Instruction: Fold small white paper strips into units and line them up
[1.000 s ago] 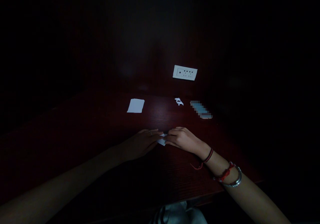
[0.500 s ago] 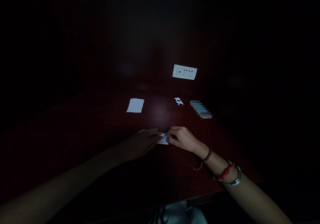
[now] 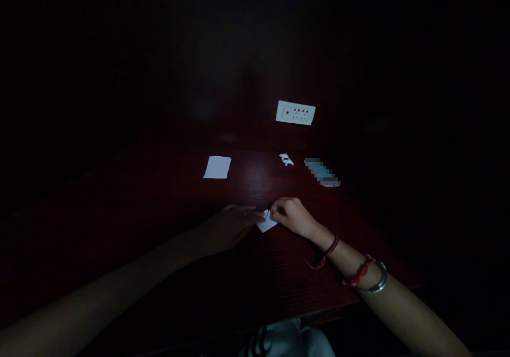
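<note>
A small white piece of folded paper lies on the dark red table between my hands, one corner pointing toward me. My left hand rests flat from the left with its fingers stretched out, the fingertips on the paper's left edge. On the other side, my right hand has its fingers curled in a pinch at the paper's right edge. Its fingertips cover part of that edge.
A stack of white paper sheets lies farther back on the left. Small folded white paper pieces and a phone lie at the back right. A socket panel is on the wall. The table's front edge is near my lap.
The folded paper has turned from lying square to standing on a corner, and has shifted slightly right. My right hand has moved a little right and away from me; my left fingers stay on the paper.
</note>
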A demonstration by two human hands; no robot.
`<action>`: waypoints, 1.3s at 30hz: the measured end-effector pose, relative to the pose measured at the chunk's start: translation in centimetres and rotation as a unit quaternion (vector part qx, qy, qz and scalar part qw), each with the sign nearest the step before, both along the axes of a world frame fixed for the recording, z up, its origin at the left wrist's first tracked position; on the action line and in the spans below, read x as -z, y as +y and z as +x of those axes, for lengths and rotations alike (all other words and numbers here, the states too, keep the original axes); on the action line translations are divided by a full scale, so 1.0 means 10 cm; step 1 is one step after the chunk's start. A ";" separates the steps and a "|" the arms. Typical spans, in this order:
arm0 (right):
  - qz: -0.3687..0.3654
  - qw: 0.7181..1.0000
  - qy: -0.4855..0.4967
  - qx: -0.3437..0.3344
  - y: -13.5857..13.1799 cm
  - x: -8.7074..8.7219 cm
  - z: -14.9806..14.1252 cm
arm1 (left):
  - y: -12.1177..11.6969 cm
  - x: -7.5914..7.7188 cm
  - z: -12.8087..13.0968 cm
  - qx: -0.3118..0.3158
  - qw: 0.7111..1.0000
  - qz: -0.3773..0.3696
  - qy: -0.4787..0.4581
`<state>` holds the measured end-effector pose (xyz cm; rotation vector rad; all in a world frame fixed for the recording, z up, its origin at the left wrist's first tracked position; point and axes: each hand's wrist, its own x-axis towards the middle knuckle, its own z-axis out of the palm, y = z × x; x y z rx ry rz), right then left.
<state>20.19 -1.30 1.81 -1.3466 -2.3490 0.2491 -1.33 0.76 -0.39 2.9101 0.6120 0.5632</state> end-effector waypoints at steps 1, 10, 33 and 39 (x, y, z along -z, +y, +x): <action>0.001 1.000 -0.001 0.000 0.00 -0.01 0.00 | 0.00 -0.01 0.00 0.000 1.000 -0.002 0.002; 0.010 0.999 -0.024 0.019 0.01 -0.02 -0.04 | -0.02 -0.03 0.03 -0.012 0.999 -0.009 0.033; 0.014 0.994 -0.090 0.062 -0.02 -0.05 -0.10 | -0.06 -0.07 0.08 -0.026 1.000 -0.006 0.010; 0.030 0.999 -0.038 -0.002 -0.02 -0.06 -0.01 | -0.02 -0.02 0.02 -0.016 1.000 -0.011 0.005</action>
